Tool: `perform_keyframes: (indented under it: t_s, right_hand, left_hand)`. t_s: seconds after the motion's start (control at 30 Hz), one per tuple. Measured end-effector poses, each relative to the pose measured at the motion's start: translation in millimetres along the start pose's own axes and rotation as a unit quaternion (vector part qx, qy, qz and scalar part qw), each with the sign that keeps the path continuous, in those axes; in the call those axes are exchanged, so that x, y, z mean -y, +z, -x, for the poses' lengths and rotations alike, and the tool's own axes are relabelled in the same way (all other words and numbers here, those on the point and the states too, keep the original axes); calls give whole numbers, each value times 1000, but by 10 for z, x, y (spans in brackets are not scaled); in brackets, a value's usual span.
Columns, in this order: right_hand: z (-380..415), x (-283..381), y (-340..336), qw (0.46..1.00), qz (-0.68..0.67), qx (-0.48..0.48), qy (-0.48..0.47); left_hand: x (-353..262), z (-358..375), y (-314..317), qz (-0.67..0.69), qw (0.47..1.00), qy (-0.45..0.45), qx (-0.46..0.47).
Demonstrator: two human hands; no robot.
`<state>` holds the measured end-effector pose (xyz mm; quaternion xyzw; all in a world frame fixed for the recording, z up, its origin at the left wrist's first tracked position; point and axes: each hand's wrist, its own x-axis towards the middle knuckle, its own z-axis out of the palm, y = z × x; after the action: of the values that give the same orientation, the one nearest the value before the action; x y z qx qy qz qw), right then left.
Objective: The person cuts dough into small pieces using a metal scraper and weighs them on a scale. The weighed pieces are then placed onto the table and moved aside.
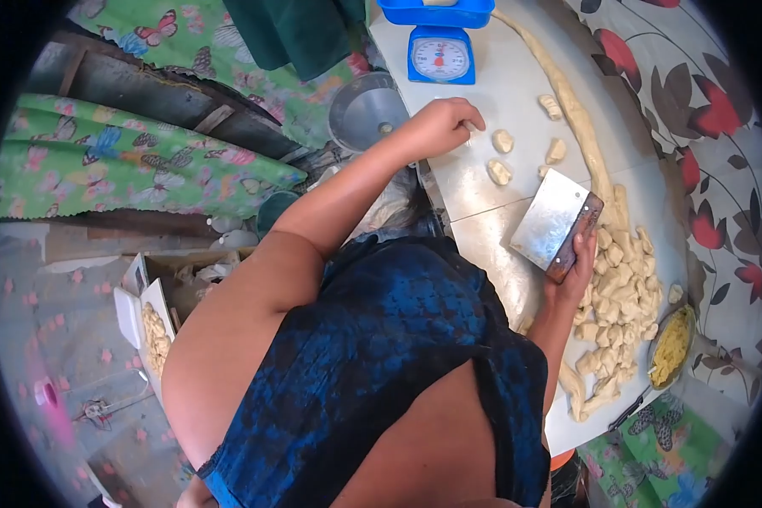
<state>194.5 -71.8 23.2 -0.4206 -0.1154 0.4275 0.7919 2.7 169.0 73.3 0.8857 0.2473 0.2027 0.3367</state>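
My right hand (pixel 581 262) grips a bench scraper (pixel 552 218) by its dark wooden handle. Its rectangular metal blade is tilted above the table (pixel 487 241). Over the table's left edge, my left hand (pixel 445 129) has curled, closed fingers, and what they hold, if anything, is hidden. Cut dough pieces lie between the hands, among them one piece (pixel 503 140) close to my left fingers and another (pixel 555 151) just past the blade. A long dough rope (pixel 577 118) runs along the far side. Beside my right hand is a heap of dough pieces (pixel 622 296).
A blue kitchen scale (pixel 441 56) stands at the table's top end, with something pale in its pan. A bowl of yellow filling (pixel 672 345) sits by the right edge, near a dark-handled utensil (pixel 626 412). A grey basin (pixel 368 110) lies left of the table.
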Motion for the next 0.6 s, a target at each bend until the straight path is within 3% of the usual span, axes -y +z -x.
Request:
perform_keyframes:
  t_s: [0.07,0.2,0.27,0.43,0.53,0.6]
  right_hand:
    - [-11,-3,-3,1000,14,-7,5]
    - [1,-7,-41,1000,26,-8,-1]
    - [15,12,10,1000,23,-10,-4]
    - [10,6,12,1000,21,-1,-7]
    - [39,28,29,999,41,19,-11]
    - [89,58,145,995,78,56,-31]
  left_hand:
    - [101,15,150,-14,999,48,0]
    - [44,118,408,57,996,-18,72]
    - [72,163,564,14,995,73,62]
    - [80,247,677,-33,996,34,79]
    - [-6,361,723,-6,997,73,27]
    - [-97,426,761,84,996,-9,-36]
